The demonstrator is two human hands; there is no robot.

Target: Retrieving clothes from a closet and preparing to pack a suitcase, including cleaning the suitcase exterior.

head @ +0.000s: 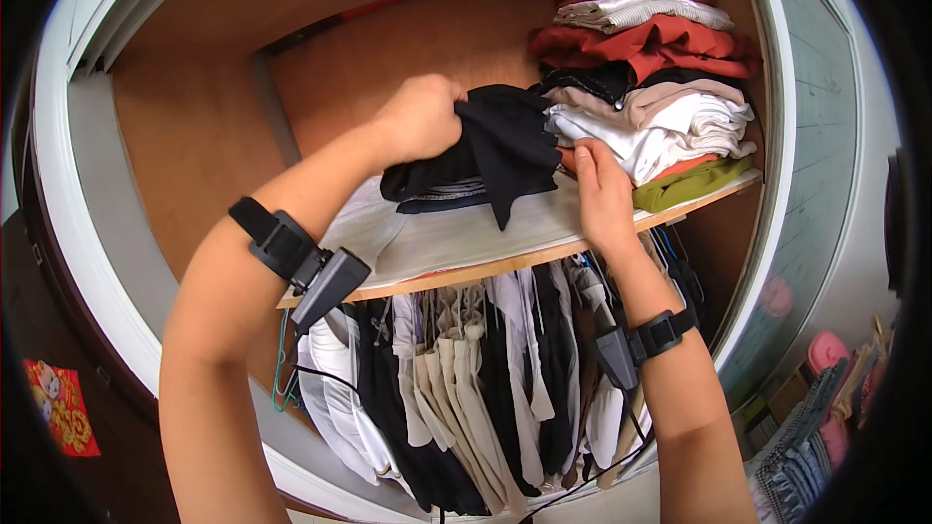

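Observation:
My left hand (426, 120) is closed on the upper left edge of a black garment (510, 138). That garment lies over a low stack of folded dark clothes (444, 198) on the wooden shelf (510, 233), and one pointed corner hangs down in front. My right hand (606, 196) stands between the black garment and a taller pile of folded clothes. Its thumb side faces me, close to the folded white clothes (611, 131). Part of its fingers is hidden, so whether they grip any cloth is unclear.
Higher in the tall pile lie red garments (648, 44); an olive-green one (692, 182) is at its bottom. Below the shelf hang several clothes (451, 378). The wardrobe's white frame (772, 124) curves at right. Straps with devices (291, 251) and cables sit on my forearms.

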